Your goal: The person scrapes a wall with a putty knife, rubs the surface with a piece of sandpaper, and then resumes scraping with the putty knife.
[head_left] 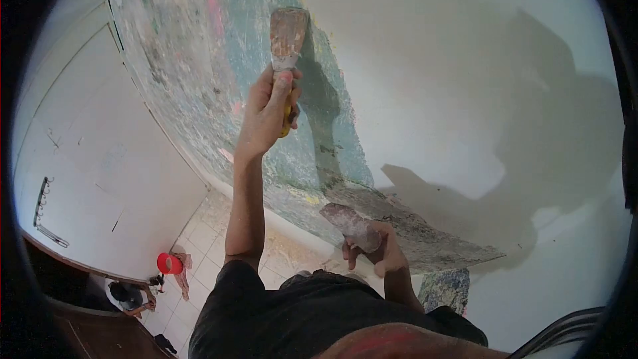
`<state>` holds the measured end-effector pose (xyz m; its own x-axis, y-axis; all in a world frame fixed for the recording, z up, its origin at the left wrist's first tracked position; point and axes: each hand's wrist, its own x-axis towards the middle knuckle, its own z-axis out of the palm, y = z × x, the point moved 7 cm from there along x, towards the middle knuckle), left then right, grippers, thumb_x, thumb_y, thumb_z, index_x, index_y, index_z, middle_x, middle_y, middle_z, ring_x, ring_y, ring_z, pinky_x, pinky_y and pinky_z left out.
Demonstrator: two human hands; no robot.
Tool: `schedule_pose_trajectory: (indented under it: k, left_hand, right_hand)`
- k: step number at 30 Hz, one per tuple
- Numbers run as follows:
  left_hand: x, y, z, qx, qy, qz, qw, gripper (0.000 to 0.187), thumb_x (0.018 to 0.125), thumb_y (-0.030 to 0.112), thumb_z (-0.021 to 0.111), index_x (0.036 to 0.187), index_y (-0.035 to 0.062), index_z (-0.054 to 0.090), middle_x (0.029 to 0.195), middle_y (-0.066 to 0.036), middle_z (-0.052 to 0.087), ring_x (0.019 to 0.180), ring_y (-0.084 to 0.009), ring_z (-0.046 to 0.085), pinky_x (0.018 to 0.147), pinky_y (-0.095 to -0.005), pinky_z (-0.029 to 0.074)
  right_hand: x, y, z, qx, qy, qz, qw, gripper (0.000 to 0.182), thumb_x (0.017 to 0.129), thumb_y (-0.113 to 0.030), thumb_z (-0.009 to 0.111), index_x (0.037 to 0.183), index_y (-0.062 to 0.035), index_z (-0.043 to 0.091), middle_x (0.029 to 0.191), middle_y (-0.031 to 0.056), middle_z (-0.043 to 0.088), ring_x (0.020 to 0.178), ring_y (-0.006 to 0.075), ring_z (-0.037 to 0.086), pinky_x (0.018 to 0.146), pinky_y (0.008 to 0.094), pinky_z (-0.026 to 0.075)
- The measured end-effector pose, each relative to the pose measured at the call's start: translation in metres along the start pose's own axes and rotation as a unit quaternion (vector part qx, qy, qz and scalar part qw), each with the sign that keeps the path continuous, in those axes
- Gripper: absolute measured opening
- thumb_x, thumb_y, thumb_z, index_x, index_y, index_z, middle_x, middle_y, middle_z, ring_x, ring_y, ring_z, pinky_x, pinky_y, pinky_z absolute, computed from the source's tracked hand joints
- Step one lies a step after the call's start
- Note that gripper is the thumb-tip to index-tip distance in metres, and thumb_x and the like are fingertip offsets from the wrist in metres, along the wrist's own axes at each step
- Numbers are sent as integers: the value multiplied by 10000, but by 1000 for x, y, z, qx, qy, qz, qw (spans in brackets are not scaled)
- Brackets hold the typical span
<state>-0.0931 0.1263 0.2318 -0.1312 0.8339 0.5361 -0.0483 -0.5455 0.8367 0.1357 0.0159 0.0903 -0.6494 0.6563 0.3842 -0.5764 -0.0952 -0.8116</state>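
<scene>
My left hand (269, 113) is raised and closed around the yellow handle of a putty knife (288, 30). Its wide, stained blade points up and lies at or very near the scraped blue-green wall patch (256, 46), by the edge of the smooth white paint. Lower down, close to my body, my right hand (382, 249) grips a flat, dusty grey-pink piece (352, 226), whose material I cannot make out. That piece is in front of the dark, scraped lower part of the wall.
A white door (106, 139) and hook rack (42, 201) are at left. On the tiled floor (199, 236) is a red bucket (170, 264) with cloth beside it. Another person (129, 296) is at the lower left. Black cables (565, 332) show at lower right.
</scene>
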Motion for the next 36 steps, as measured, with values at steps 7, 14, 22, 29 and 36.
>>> schedule_pose_trajectory:
  k: [7, 14, 22, 29, 36]
  left_hand:
    - [-11, 7, 1, 15, -17, 2, 1000, 319, 1051, 346, 445, 1130, 49, 532, 667, 18, 462, 433, -47, 441, 389, -223, 380]
    - [-7, 18, 10, -34, -18, -30, 999, 315, 1047, 344, 459, 1108, 45, 535, 648, 16, 445, 413, -47, 427, 357, -216, 338]
    - [7, 46, 15, -53, 8, -34, 998, 343, 1041, 347, 472, 1120, 18, 529, 645, 20, 406, 371, -39, 308, 325, -210, 267]
    - [-2, 25, -3, -24, -8, -61, 998, 321, 1033, 347, 495, 1081, 34, 545, 624, 26, 412, 372, -39, 364, 330, -207, 294]
    - [2, 21, -7, -50, -24, -74, 996, 324, 1029, 354, 503, 1058, 34, 547, 617, 25, 411, 368, -39, 360, 320, -203, 285]
  right_hand:
    - [-12, 9, -27, -126, 148, -17, 981, 380, 836, -260, 793, 1036, 45, 686, 1029, 161, 690, 894, 217, 668, 736, 369, 577]
    - [-31, 8, -66, -127, 263, -72, 954, 383, 841, -239, 792, 1052, 61, 683, 964, 88, 709, 878, 152, 647, 772, 323, 531]
    - [-18, -12, -75, -147, 263, -87, 949, 466, 793, -141, 817, 1152, 81, 621, 1065, 126, 691, 964, 197, 664, 869, 339, 529]
    - [-17, -24, -75, -174, 271, -105, 941, 435, 703, -100, 871, 1055, 68, 677, 942, 80, 710, 825, 141, 662, 761, 298, 546]
    - [-13, -18, -78, -208, 236, -86, 945, 411, 671, -30, 862, 1029, 73, 690, 970, 114, 717, 860, 162, 679, 797, 329, 559]
